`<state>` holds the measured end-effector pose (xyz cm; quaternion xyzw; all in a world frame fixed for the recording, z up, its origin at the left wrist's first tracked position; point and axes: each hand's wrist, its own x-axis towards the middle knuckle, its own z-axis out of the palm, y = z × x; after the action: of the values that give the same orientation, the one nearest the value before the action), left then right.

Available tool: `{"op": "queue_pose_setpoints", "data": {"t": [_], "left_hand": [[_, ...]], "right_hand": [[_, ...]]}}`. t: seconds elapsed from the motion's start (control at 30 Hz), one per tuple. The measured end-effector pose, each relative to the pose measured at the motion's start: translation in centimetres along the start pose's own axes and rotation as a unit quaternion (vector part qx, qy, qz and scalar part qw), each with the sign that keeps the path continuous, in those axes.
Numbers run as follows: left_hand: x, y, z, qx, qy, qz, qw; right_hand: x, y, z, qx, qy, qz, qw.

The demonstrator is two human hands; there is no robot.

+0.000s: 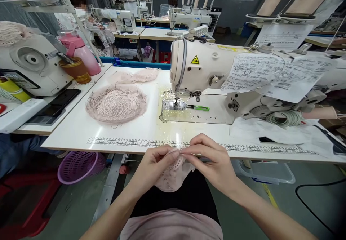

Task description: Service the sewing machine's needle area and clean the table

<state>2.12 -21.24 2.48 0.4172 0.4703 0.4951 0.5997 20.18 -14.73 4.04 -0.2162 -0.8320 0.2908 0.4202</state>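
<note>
A pale pink lace piece (171,178) hangs between my hands at the table's front edge, above my lap. My left hand (158,164) pinches its upper edge between thumb and fingers. Fingertips of my right hand (212,159) close on the same edge just to the right, almost touching the left thumb. On the white table (129,130), a heap of pink lace pieces (117,103) lies at the left, with another strip of pink fabric (135,76) behind it. Green thread snips (198,107) rest beside the needle area of the sewing machine (202,63).
A printed ruler (121,142) runs along the front edge. White cloth (270,132) and a coil of cord (285,118) lie right. A phone (61,101) and a pink jug (81,52) stand left. A purple basket (78,166) is below. A person (89,27) sits behind, left.
</note>
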Motion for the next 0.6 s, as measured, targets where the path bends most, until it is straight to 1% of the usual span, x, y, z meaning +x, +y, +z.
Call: {"op": "queue_pose_setpoints", "data": {"t": [0.03, 0.1, 0.2, 0.27, 0.3, 0.33, 0.4, 0.47, 0.53, 0.6], "left_hand": [[0.0, -0.1, 0.0, 0.004, 0.0, 0.001, 1.0], [0.1, -0.3, 0.0, 0.01, 0.003, 0.001, 1.0], [0.1, -0.3, -0.1, 0.021, 0.022, -0.006, 1.0], [0.0, -0.1, -0.2, 0.027, 0.025, -0.011, 0.999], [0.0, 0.0, -0.2, 0.029, 0.024, -0.014, 0.999], [0.0, 0.1, -0.3, 0.031, 0.023, -0.017, 0.999], [0.0, 0.1, -0.3, 0.033, 0.022, -0.024, 0.999], [0.1, 0.0, -0.4, 0.037, 0.018, -0.032, 0.999], [0.2, -0.2, -0.5, 0.043, 0.016, -0.031, 0.998], [0.2, -0.4, -0.7, 0.041, 0.015, -0.033, 0.998]], "right_hand": [[0.0, 0.0, 0.0, 0.021, 0.0, 0.021, 1.0], [0.1, 0.1, -0.3, 0.079, 0.003, 0.09, 0.993], [0.3, 0.2, -1.0, 0.153, 0.044, 0.2, 0.967], [0.3, 0.4, -1.4, 0.174, 0.073, 0.241, 0.952], [0.3, 0.4, -1.5, 0.183, 0.07, 0.259, 0.946], [0.3, 0.4, -1.6, 0.196, 0.051, 0.277, 0.939], [0.2, 0.4, -1.6, 0.229, -0.021, 0.314, 0.921], [0.2, 0.4, -1.5, 0.24, -0.085, 0.339, 0.906], [0.1, 0.4, -1.5, 0.224, -0.107, 0.346, 0.905], [0.1, 0.5, -1.6, 0.205, -0.105, 0.347, 0.909]]}}
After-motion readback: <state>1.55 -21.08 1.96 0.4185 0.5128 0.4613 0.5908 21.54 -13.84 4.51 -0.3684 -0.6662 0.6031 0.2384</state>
